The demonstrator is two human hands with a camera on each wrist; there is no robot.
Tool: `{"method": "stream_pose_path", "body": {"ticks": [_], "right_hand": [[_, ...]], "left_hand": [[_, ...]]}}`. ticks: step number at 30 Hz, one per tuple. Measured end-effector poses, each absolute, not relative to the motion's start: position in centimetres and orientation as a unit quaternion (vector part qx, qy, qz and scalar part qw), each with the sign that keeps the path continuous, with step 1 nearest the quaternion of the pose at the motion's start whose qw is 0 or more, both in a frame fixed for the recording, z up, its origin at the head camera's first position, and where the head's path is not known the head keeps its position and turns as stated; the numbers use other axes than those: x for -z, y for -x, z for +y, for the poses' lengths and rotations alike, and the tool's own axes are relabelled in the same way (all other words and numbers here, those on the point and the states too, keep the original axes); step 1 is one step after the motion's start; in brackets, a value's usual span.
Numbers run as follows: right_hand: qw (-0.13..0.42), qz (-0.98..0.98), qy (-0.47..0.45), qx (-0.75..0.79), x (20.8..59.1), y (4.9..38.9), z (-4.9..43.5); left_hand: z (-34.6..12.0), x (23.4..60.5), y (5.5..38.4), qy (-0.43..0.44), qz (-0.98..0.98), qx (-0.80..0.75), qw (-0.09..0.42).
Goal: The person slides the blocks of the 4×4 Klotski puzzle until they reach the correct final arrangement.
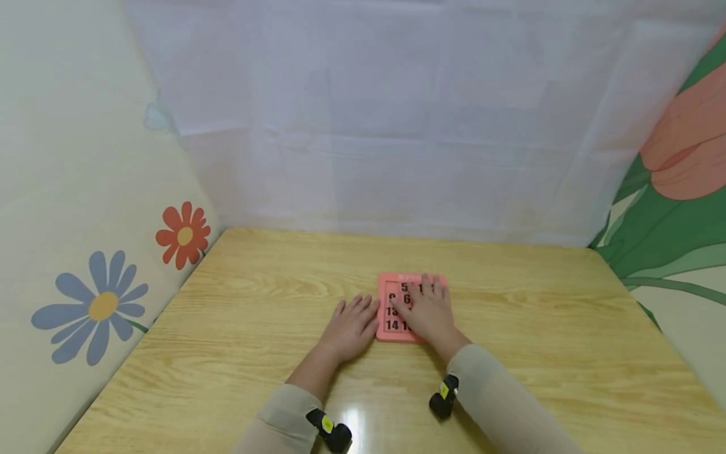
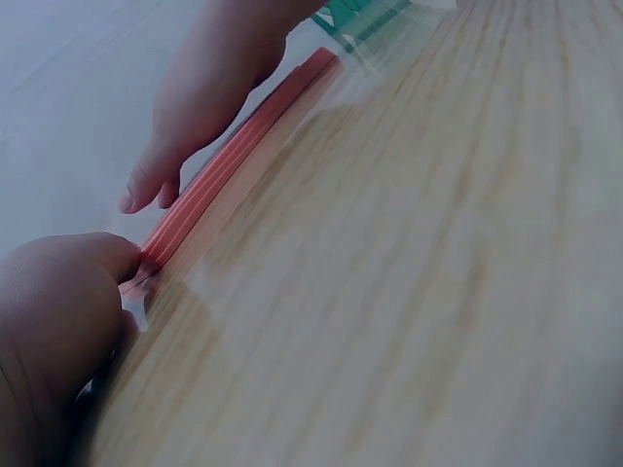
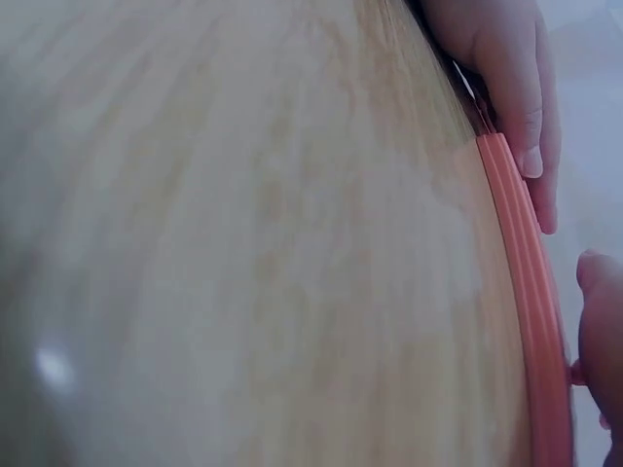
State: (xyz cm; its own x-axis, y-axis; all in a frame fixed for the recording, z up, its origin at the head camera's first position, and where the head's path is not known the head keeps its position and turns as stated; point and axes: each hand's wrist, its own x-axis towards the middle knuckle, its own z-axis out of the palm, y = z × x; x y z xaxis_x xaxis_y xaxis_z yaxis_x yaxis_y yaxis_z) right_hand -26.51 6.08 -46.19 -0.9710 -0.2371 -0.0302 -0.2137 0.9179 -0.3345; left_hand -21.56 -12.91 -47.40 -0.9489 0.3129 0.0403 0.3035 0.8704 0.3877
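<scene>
A pink sliding number puzzle (image 1: 392,317) lies flat on the wooden table, its black-numbered tiles partly covered. My right hand (image 1: 429,315) is over its right side, fingers spread and mostly straight, with the thumb reaching across the tiles. At the puzzle's left edge is my left hand (image 1: 350,328), palm down, fingers extended, the fingertips touching or very close to the frame. In the left wrist view, the left hand (image 2: 63,311) meets the end of the pink frame (image 2: 229,161). The right wrist view has the right thumb (image 3: 604,331) beside the pink edge (image 3: 526,282); tile contact is unclear.
The light wooden table (image 1: 238,302) extends around the puzzle. A white sheet (image 1: 397,126) hangs behind it. Flower-patterned panels stand at the left (image 1: 68,189) and right (image 1: 680,252). Small black wrist cameras are strapped at both sleeves.
</scene>
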Motion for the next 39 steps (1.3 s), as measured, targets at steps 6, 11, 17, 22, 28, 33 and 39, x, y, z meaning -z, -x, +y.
{"method": "stream_pose_path", "body": {"ticks": [6, 11, 17, 22, 28, 33, 39], "right_hand": [[0.046, 0.977, 0.125, 0.169, 46.1, 26.6, 5.0], [0.043, 0.976, 0.123, 0.175, 46.1, 26.5, 4.1], [0.035, 0.972, 0.121, 0.197, 46.2, 26.5, 5.1], [0.017, 0.971, 0.111, 0.21, 46.1, 26.5, 7.3], [0.014, 0.975, 0.073, 0.208, 46.5, 26.8, 9.9], [0.027, 0.975, 0.05, 0.215, 46.9, 27.0, 10.9], [0.041, 0.973, 0.04, 0.222, 47.0, 26.9, 10.8]], "left_hand": [[-12.9, 47.4, 21.6, -0.159, 0.968, -0.196, 0.009], [-12.7, 47.4, 21.6, -0.162, 0.968, -0.194, 0.007], [-12.6, 47.5, 21.5, -0.159, 0.968, -0.193, 0.01], [-12.5, 47.4, 21.5, -0.155, 0.968, -0.199, 0.011], [-12.6, 47.3, 21.6, -0.154, 0.968, -0.197, 0.014], [-12.6, 47.3, 21.7, -0.153, 0.968, -0.196, 0.014], [-12.7, 47.5, 21.9, -0.155, 0.968, -0.197, 0.016]]}}
